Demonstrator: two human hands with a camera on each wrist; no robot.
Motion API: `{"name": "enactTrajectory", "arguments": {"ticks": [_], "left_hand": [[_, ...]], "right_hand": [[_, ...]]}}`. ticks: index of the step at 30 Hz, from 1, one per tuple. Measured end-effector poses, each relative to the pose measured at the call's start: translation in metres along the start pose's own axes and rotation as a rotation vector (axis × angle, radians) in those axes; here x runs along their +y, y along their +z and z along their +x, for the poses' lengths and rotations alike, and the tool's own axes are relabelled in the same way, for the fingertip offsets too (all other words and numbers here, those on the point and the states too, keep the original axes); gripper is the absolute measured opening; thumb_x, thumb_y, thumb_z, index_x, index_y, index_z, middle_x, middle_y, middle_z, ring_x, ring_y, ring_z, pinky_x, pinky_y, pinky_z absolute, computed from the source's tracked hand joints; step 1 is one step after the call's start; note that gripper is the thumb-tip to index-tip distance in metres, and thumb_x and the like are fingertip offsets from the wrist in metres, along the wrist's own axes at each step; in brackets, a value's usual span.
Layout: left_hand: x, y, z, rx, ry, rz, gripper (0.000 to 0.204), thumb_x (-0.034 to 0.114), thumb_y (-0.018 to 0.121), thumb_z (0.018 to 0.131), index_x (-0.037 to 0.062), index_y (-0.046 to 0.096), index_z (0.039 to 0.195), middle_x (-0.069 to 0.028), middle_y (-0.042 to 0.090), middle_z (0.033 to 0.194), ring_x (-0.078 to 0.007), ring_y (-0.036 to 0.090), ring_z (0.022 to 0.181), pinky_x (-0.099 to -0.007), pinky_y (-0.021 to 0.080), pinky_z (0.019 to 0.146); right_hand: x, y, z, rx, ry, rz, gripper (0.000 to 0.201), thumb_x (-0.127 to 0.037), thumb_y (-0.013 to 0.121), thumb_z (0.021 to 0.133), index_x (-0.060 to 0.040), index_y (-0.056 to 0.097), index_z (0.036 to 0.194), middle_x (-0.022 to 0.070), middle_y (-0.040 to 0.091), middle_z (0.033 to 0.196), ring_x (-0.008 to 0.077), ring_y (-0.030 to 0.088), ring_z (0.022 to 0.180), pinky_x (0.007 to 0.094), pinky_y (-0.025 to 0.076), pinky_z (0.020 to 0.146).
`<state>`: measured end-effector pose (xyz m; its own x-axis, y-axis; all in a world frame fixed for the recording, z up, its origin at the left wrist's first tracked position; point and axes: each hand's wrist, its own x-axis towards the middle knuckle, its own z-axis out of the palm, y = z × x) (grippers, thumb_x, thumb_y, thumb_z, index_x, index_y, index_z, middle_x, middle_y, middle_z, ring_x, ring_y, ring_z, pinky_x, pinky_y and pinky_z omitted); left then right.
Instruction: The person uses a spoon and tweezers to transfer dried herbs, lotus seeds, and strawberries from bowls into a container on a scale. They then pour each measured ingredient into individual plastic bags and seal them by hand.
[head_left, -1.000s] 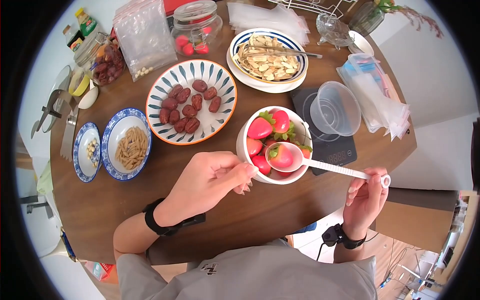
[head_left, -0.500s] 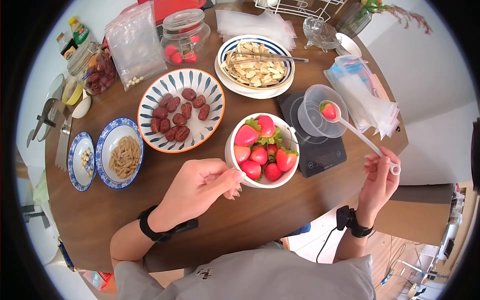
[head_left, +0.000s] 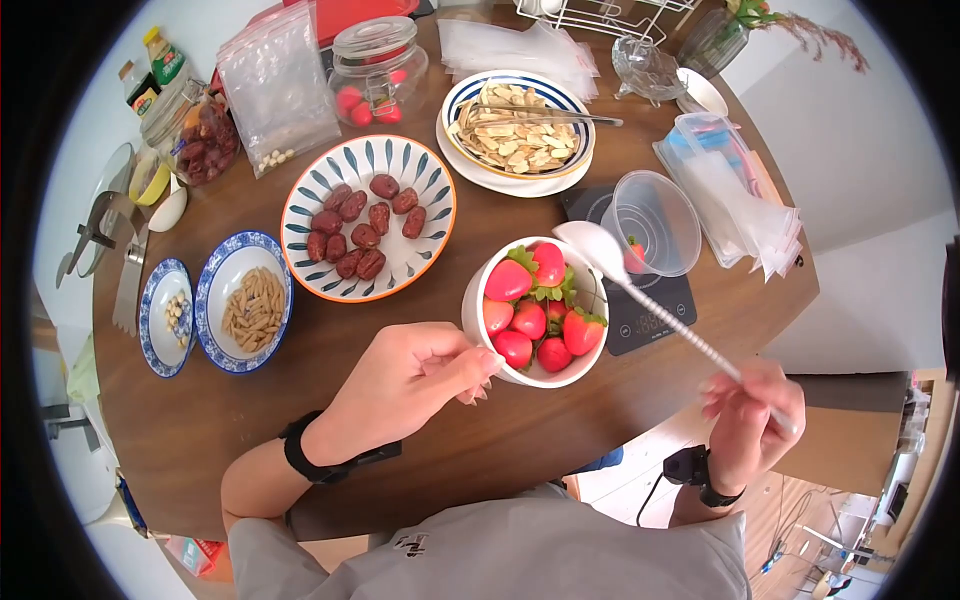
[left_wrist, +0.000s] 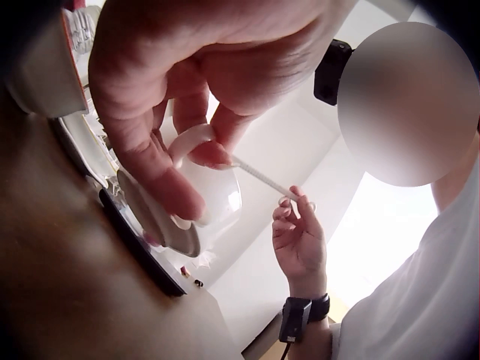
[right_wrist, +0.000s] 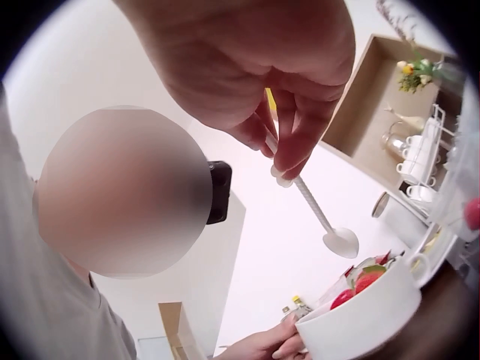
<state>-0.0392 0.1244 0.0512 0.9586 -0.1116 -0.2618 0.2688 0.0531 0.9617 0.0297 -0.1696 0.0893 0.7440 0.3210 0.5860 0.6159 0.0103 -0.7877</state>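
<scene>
A white cup (head_left: 478, 302) full of red strawberries (head_left: 528, 320) stands at the table's front; my left hand (head_left: 405, 385) pinches its handle (left_wrist: 193, 139). My right hand (head_left: 752, 420) holds the ribbed handle of a white spoon (head_left: 597, 247). The spoon's bowl hangs above the far right rim of the cup, beside a clear plastic tub (head_left: 672, 228), and looks empty in the right wrist view (right_wrist: 342, 242). One strawberry (head_left: 635, 256) lies in the tub, which sits on a black scale (head_left: 655, 318) with unreadable digits.
Left of the cup are a striped plate (head_left: 300, 255) of red dates and two blue-rimmed bowls (head_left: 205, 345). Behind stand a plate of pale slices (head_left: 525, 140) with tweezers, a glass jar (head_left: 375, 75) and plastic bags (head_left: 280, 85). More bags (head_left: 735, 200) lie at the right.
The strawberry in the spoon has passed from above the cup into the tub. My right hand has since drawn the spoon back left and nearer. My left hand stays on the cup's handle.
</scene>
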Motion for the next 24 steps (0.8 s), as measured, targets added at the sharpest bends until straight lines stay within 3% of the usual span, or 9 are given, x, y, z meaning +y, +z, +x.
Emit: {"name": "enactTrajectory", "arguments": {"ticks": [3,7,8,11,16,18,19,21,24], "left_hand": [[0.001,0.001,-0.002,-0.014,0.005,-0.007,0.023,0.011,0.056,0.097,-0.0060,0.063,0.084,-0.0070,0.062,0.076,-0.0135,0.064,0.073,-0.0270,0.052,0.067],[-0.001,0.000,-0.003,-0.019,0.004,-0.027,0.023,0.011,0.056,0.097,-0.0060,0.063,0.084,-0.0071,0.062,0.076,-0.0132,0.064,0.072,-0.0266,0.052,0.067],[-0.001,0.000,-0.003,-0.024,0.009,-0.020,0.023,0.012,0.056,0.097,-0.0059,0.063,0.084,-0.0071,0.062,0.076,-0.0130,0.064,0.072,-0.0265,0.052,0.067],[-0.002,-0.002,-0.003,-0.020,0.014,0.000,0.023,0.012,0.056,0.097,-0.0060,0.063,0.084,-0.0071,0.062,0.077,-0.0129,0.064,0.073,-0.0264,0.053,0.067],[-0.005,0.000,-0.003,0.000,0.044,-0.042,0.027,0.022,0.062,0.096,-0.0042,0.068,0.089,-0.0044,0.066,0.075,-0.0072,0.061,0.069,-0.0229,0.050,0.063],[-0.005,0.000,-0.004,0.000,0.042,-0.050,0.027,0.022,0.062,0.096,-0.0041,0.068,0.089,-0.0045,0.066,0.075,-0.0072,0.062,0.069,-0.0229,0.050,0.063],[-0.005,0.000,-0.004,-0.009,0.032,-0.047,0.027,0.021,0.062,0.096,-0.0043,0.068,0.090,-0.0046,0.066,0.075,-0.0073,0.062,0.070,-0.0230,0.050,0.064],[-0.003,0.000,-0.004,-0.019,0.022,-0.046,0.027,0.021,0.061,0.096,-0.0045,0.068,0.090,-0.0047,0.066,0.075,-0.0074,0.062,0.070,-0.0231,0.050,0.064],[0.001,0.000,-0.004,-0.029,-0.005,-0.016,0.022,0.011,0.056,0.097,-0.0065,0.063,0.084,-0.0074,0.063,0.077,-0.0131,0.064,0.073,-0.0266,0.052,0.067]], "right_hand": [[-0.008,0.011,0.007,-0.154,-0.067,-0.003,0.021,-0.015,0.058,0.096,0.0049,0.059,0.100,0.0213,0.065,0.084,0.0212,0.064,0.065,0.0250,0.051,0.050],[-0.011,0.014,0.012,-0.321,-0.128,-0.155,0.012,-0.002,0.062,0.087,0.0045,0.065,0.097,0.0193,0.067,0.083,0.0222,0.064,0.064,0.0294,0.052,0.053],[-0.012,0.017,0.012,-0.333,-0.138,-0.155,0.014,0.002,0.064,0.081,0.0046,0.066,0.095,0.0180,0.068,0.082,0.0230,0.065,0.065,0.0303,0.051,0.053],[-0.018,0.016,0.010,-0.362,-0.138,-0.158,0.014,0.003,0.066,0.080,0.0043,0.065,0.094,0.0175,0.068,0.081,0.0228,0.065,0.065,0.0294,0.051,0.054],[-0.010,0.018,0.006,-0.315,-0.078,-0.168,0.012,0.000,0.064,0.085,0.0043,0.062,0.096,0.0173,0.068,0.078,0.0217,0.065,0.063,0.0299,0.052,0.051],[-0.001,0.020,-0.003,-0.105,0.097,0.045,0.014,-0.007,0.059,0.093,0.0053,0.057,0.099,0.0180,0.067,0.076,0.0212,0.065,0.061,0.0285,0.052,0.050],[0.002,0.021,-0.004,-0.105,0.097,0.045,0.014,-0.007,0.059,0.093,0.0053,0.057,0.099,0.0180,0.067,0.076,0.0212,0.065,0.061,0.0285,0.052,0.050],[0.010,0.021,-0.001,0.040,0.334,0.169,0.021,-0.014,0.054,0.098,0.0060,0.054,0.101,0.0186,0.066,0.074,0.0215,0.064,0.060,0.0277,0.052,0.048],[0.022,0.020,-0.001,0.115,0.394,0.214,0.023,-0.018,0.051,0.099,0.0044,0.054,0.103,0.0183,0.066,0.073,0.0206,0.063,0.056,0.0270,0.050,0.046]]}}
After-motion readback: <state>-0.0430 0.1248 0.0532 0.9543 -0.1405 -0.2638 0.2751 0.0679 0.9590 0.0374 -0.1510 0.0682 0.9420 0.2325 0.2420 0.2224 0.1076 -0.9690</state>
